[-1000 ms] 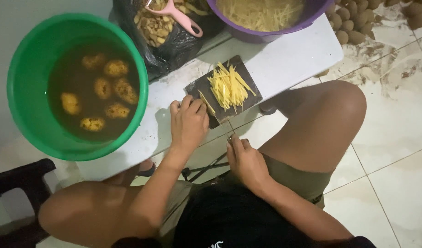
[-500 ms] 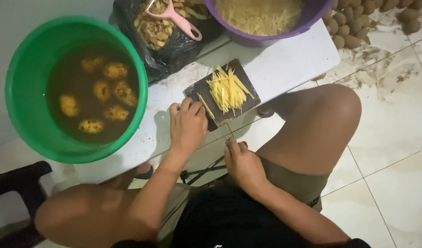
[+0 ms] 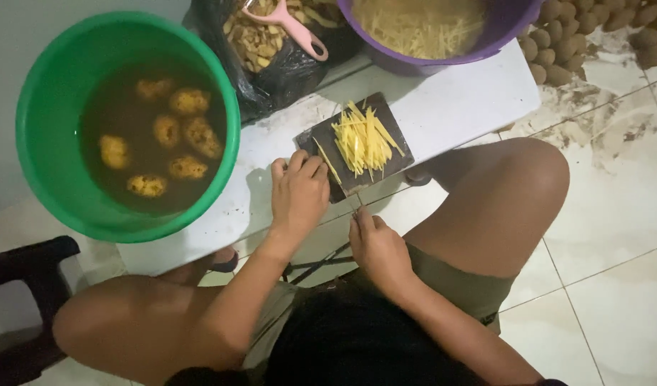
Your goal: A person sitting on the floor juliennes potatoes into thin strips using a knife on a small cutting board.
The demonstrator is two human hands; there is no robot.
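Cutting yellow strips on a small dark board.
The left hand (image 3: 298,196) presses flat, fingers loosely curled, on the board (image 3: 353,146) at the near desk (image 3: 457,100) edge; the right hand (image 3: 375,250), closed on a thin knife (image 3: 354,201), sits just near it; strips (image 3: 364,139) lie piled mid-board.

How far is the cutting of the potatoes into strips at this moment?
Done: the purple basin holds many yellow strips, and the black bag holds peels. In hand: the left hand rests at the dark cutting board beside a fresh pile of strips; the right hand grips a knife. Left: peeled potatoes float in the green bucket, and unpeeled potatoes lie on the floor.
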